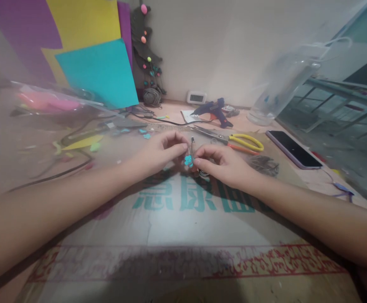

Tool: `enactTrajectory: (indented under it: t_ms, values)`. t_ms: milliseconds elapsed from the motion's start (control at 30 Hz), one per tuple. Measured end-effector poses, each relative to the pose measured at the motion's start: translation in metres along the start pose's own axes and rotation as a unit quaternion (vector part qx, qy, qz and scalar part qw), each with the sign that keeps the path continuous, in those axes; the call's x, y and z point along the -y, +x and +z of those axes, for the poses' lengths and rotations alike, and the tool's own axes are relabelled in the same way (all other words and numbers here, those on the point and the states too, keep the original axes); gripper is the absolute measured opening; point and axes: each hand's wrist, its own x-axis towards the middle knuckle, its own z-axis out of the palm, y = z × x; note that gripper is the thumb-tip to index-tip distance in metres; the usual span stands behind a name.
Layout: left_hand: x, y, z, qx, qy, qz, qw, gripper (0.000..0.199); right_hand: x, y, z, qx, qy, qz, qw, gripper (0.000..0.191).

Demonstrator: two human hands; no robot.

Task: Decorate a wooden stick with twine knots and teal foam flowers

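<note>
A small turquoise flower (pixel 188 160) sits between the two hands, just above the printed sheet (pixel 183 231) that covers the middle of the counter (pixel 245 115). Its petals face the camera. Beside the petals, a thin dark-tipped piece (pixel 192 143) stands close to upright, its long axis running up and down the view with the dark tip uppermost. Whether it is joined to the flower is too blurred to tell.

The left hand (pixel 173 147) is narrow, thumb and forefinger pinched together at the flower's upper left. The right hand (pixel 215 162) is narrow too, its thumb and forefinger closed at the flower's right edge, with a dark looped strand (pixel 203 173) just under the fingers.

Beyond the right hand lie scissors (pixel 221 136), blades toward the left, with one yellow and one orange handle. Behind them is a dark blue glue gun (pixel 213 110), near a small white display (pixel 196 97). A bundle of grey-brown strands (pixel 263 165) lies by the right wrist, and a phone (pixel 293 149) lies farther right, face up. Turquoise scraps (pixel 145 134) are scattered beyond the left hand, and a clear container (pixel 267 94) stands at the back right.
</note>
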Motion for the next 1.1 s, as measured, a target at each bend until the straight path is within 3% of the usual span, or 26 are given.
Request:
enactTrajectory:
  t_ms: [233, 400, 700, 1100]
  values:
    - [0.002, -0.006, -0.002, -0.069, 0.163, 0.090, 0.980, 0.020, 0.002, 0.001, 0.001, -0.033, 0.039, 0.042, 0.998, 0.013]
    - [0.000, -0.008, -0.003, -0.069, 0.217, 0.107, 0.968, 0.018, 0.005, 0.000, 0.000, -0.067, 0.020, 0.030, 0.997, 0.011]
    - [0.004, -0.008, -0.001, -0.039, 0.165, 0.091, 0.981, 0.026, 0.006, -0.004, 0.001, -0.123, -0.079, -0.019, 0.989, 0.012]
    - [0.010, -0.007, 0.003, 0.021, 0.118, 0.033, 0.992, 0.032, 0.005, -0.004, 0.002, -0.110, -0.057, -0.024, 0.992, 0.013]
